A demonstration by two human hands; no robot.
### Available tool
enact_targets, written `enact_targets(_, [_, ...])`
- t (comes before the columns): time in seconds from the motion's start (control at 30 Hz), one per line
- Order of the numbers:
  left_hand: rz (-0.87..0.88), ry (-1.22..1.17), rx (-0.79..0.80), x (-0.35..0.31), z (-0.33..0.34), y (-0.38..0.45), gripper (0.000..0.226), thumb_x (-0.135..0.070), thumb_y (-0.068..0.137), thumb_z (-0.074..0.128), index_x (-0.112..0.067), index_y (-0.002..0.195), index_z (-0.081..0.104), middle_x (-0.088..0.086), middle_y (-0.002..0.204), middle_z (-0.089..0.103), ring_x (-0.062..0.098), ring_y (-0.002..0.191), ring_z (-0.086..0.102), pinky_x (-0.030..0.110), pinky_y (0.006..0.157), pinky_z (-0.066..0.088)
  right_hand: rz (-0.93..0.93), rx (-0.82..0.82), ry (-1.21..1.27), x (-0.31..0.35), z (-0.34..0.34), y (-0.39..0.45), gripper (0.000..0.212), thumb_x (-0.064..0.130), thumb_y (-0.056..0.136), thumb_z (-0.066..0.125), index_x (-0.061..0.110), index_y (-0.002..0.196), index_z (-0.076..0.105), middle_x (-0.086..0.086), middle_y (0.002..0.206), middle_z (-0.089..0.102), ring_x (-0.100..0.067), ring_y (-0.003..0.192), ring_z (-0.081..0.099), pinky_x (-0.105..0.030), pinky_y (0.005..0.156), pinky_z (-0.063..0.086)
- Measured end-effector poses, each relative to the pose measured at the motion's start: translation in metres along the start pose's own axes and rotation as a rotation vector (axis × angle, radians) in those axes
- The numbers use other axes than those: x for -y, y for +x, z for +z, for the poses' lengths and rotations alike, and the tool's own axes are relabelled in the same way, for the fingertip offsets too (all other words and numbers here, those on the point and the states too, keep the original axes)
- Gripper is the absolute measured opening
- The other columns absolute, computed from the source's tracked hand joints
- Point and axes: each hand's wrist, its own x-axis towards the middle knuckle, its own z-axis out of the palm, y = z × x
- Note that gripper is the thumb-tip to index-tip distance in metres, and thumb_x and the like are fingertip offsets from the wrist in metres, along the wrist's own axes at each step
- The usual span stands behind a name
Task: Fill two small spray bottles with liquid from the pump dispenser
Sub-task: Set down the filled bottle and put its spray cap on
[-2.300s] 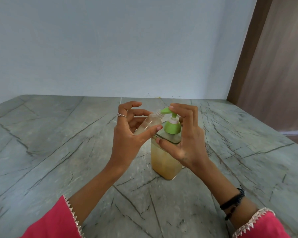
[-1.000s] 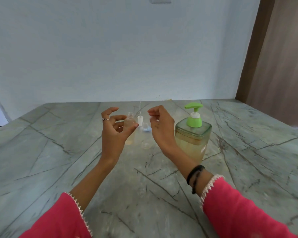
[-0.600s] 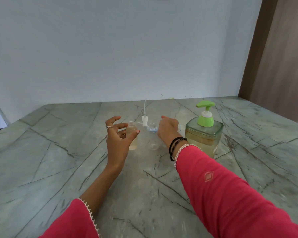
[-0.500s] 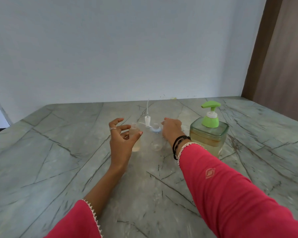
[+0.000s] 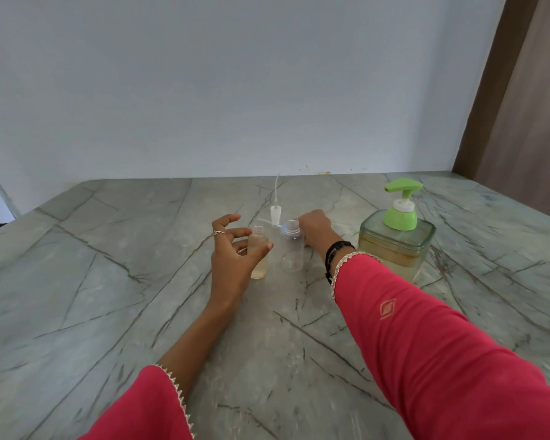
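Head view: a small uncapped spray bottle (image 5: 258, 256) holding yellowish liquid is stood upright on the marble table (image 5: 108, 281), gripped between thumb and curled fingers of the left hand (image 5: 232, 258). Just beside it an empty clear bottle (image 5: 292, 249) is seen. Beyond that, the right hand (image 5: 313, 228) is stretched forward, knuckles up; whether anything is pinched cannot be told. A spray cap (image 5: 275, 214) stands behind. The pump dispenser (image 5: 396, 239) is placed to the right.
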Motion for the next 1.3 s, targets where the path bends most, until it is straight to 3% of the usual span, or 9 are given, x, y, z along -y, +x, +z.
enact_targets(0.1, [-0.023,-0.022,0.004,0.0,-0.001,0.001,0.063,-0.013,0.071,0.079,-0.032,0.116,0.038,-0.003,0.102,0.059,0.017,0.096,0.063,0.032,0.087,0.051,-0.036,0.03,-0.001,0.008,-0.002,-0.007,0.011,0.009,0.094,0.049,0.009,0.083,0.051,-0.016,0.107,0.054,-0.026,0.099,0.055,-0.033,0.087,0.049])
enact_targets(0.17, [-0.039,-0.043,0.017,0.001,-0.002,0.001,0.063,-0.013,0.071,0.078,-0.032,0.116,0.038,0.001,0.105,0.059,0.019,0.098,0.063,0.032,0.087,0.05,-0.048,-0.019,-0.077,0.007,-0.003,0.001,0.029,0.007,0.087,0.061,0.014,0.069,0.039,-0.013,0.1,0.055,-0.026,0.094,0.058,-0.032,0.081,0.051])
enact_targets(0.3, [-0.069,-0.072,0.051,0.0,-0.003,0.0,0.063,-0.012,0.072,0.078,-0.031,0.116,0.037,0.004,0.109,0.057,0.019,0.101,0.061,0.028,0.085,0.049,-0.142,-0.077,-0.059,0.02,-0.012,-0.016,0.005,0.004,0.086,0.057,-0.001,0.087,0.057,-0.019,0.103,0.064,-0.036,0.097,0.064,-0.034,0.072,0.052])
enact_targets(0.43, [-0.082,-0.089,0.056,-0.002,-0.002,-0.001,0.062,-0.008,0.073,0.076,-0.029,0.116,0.037,0.005,0.107,0.058,0.02,0.101,0.062,0.025,0.082,0.049,-0.352,-0.128,-0.254,0.033,-0.025,-0.04,0.023,0.005,0.089,0.053,-0.002,0.107,0.065,-0.019,0.108,0.066,-0.034,0.097,0.064,-0.037,0.079,0.055])
enact_targets(0.57, [-0.095,-0.083,0.081,-0.008,0.001,-0.004,0.063,-0.01,0.073,0.076,-0.027,0.117,0.036,0.008,0.114,0.057,0.019,0.099,0.062,0.017,0.076,0.046,-0.581,-0.199,-0.424,0.041,-0.038,-0.074,0.024,0.002,0.094,0.046,0.0,0.114,0.059,-0.014,0.114,0.061,-0.029,0.1,0.061,-0.03,0.076,0.048])
enact_targets(0.73, [-0.117,-0.087,0.105,-0.014,0.007,-0.007,0.06,-0.01,0.074,0.076,-0.029,0.115,0.036,-0.01,0.096,0.055,-0.003,0.082,0.057,0.002,0.059,0.044,-0.836,-0.27,-0.352,0.048,-0.061,-0.12,0.011,0.003,0.093,0.05,0.002,0.1,0.058,-0.009,0.098,0.062,-0.023,0.08,0.057,-0.027,0.061,0.036])
enact_targets(0.97, [-0.107,-0.125,0.152,-0.014,0.008,-0.01,0.062,-0.005,0.071,0.076,-0.024,0.116,0.038,-0.004,0.094,0.057,0.005,0.085,0.061,0.005,0.062,0.046,-0.783,-0.217,-0.235,0.035,-0.105,-0.155,0.014,0.008,0.088,0.059,0.01,0.1,0.067,-0.005,0.099,0.067,-0.018,0.089,0.06,-0.025,0.077,0.043])
enact_targets(1.13, [-0.096,-0.127,0.159,-0.012,0.009,-0.01,0.063,-0.006,0.07,0.077,-0.026,0.115,0.039,-0.004,0.096,0.06,0.004,0.086,0.063,0.008,0.066,0.049,-0.763,-0.213,-0.226,0.024,-0.114,-0.163,0.015,0.009,0.088,0.062,0.015,0.099,0.068,-0.001,0.098,0.068,-0.013,0.087,0.06,-0.015,0.074,0.039])
enact_targets(1.3, [-0.106,-0.119,0.171,-0.011,0.011,-0.009,0.063,-0.01,0.07,0.078,-0.029,0.115,0.038,-0.005,0.099,0.06,0.005,0.09,0.062,0.009,0.066,0.05,-0.769,-0.18,-0.235,0.029,-0.109,-0.163,0.015,0.008,0.087,0.061,0.015,0.098,0.069,-0.001,0.097,0.067,-0.015,0.088,0.06,-0.022,0.075,0.042])
